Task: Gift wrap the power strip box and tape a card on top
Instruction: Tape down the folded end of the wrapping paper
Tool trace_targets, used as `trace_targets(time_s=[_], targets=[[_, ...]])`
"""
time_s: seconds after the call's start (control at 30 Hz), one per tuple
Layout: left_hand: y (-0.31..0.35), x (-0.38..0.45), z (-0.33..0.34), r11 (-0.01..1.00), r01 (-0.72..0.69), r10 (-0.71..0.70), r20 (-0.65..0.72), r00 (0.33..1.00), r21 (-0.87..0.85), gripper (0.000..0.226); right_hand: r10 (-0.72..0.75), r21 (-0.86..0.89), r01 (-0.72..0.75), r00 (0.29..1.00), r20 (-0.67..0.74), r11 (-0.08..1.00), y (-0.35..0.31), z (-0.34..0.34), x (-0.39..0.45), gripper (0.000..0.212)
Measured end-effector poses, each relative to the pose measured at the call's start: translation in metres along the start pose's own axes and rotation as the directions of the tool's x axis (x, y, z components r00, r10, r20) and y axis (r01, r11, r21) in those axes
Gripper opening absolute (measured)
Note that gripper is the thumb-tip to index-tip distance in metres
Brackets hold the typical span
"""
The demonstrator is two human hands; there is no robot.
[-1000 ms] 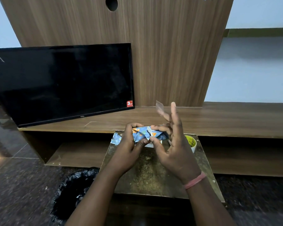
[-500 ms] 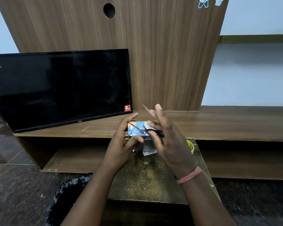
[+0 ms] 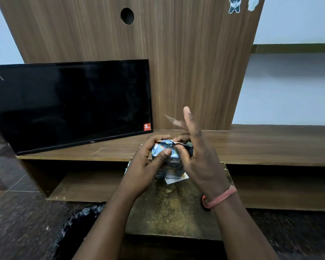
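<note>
Standing on end above the far edge of the small brown surface (image 3: pixel 169 209), the box (image 3: pixel 167 158), covered in blue patterned wrapping paper, was held between both hands. The left hand (image 3: pixel 148 164) gripped its left side with the thumb pressed on the near face, while the right hand (image 3: pixel 199 158) pinched the folded paper at the top, its index finger raised with a strip of clear tape (image 3: pixel 172 120) stuck to it. A white card (image 3: pixel 174 180) lay on the surface under the box, with a dark television (image 3: pixel 68 106) behind on the wooden shelf (image 3: pixel 261 145).
</note>
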State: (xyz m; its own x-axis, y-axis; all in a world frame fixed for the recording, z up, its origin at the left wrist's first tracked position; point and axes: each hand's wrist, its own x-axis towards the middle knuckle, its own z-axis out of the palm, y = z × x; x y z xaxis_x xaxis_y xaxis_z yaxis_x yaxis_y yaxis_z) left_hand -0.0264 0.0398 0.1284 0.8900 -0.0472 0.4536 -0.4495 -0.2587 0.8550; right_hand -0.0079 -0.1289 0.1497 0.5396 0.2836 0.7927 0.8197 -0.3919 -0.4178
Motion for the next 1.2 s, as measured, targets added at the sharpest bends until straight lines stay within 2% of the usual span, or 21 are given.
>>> trace_targets(time_s=[0.23,0.43,0.5,0.57,0.73,0.97,1.07,1.13,1.2], targets=[[-0.002,0.004,0.003,0.942,0.078,-0.109,-0.077,0.991,-0.327,0.014,-0.064,-0.056,0.063,0.998,-0.027,0.996,0.007,0.012,-0.009,0.108],[-0.006,0.009,0.005,0.828,0.131,-0.208,-0.083,0.975,-0.546,0.017,-0.011,0.027,0.012,0.998,-0.057,1.000,0.010,0.013,-0.013,0.106],[-0.007,0.010,0.004,0.801,0.133,-0.213,-0.070,0.975,-0.584,0.012,0.019,0.067,-0.015,0.998,-0.059,0.998,0.010,0.013,-0.014,0.101],[-0.005,0.009,0.004,0.791,0.118,-0.191,-0.059,0.980,-0.601,0.010,0.053,0.090,-0.046,0.996,-0.075,0.995,0.010,0.013,-0.014,0.099],[-0.001,0.009,0.010,0.876,0.087,-0.172,-0.139,0.975,-0.475,0.029,0.085,0.104,-0.078,0.994,-0.069,0.992,0.006,0.008,-0.017,0.101],[-0.005,0.012,0.006,0.870,0.104,-0.187,-0.128,0.974,-0.482,0.031,0.113,0.145,-0.098,0.988,-0.100,0.985,0.003,0.006,-0.020,0.101],[-0.005,0.013,0.007,0.870,0.085,-0.179,-0.149,0.972,-0.486,0.032,0.259,0.346,-0.171,0.939,-0.226,0.923,-0.002,0.007,-0.016,0.100],[-0.008,0.014,0.007,0.873,0.071,-0.174,-0.171,0.970,-0.482,0.031,0.395,0.503,-0.202,0.863,-0.314,0.840,-0.006,0.005,-0.012,0.096],[-0.011,0.014,0.006,0.864,0.063,-0.176,-0.183,0.967,-0.500,0.031,0.541,0.657,-0.226,0.775,-0.326,0.720,-0.008,0.003,-0.010,0.089]])
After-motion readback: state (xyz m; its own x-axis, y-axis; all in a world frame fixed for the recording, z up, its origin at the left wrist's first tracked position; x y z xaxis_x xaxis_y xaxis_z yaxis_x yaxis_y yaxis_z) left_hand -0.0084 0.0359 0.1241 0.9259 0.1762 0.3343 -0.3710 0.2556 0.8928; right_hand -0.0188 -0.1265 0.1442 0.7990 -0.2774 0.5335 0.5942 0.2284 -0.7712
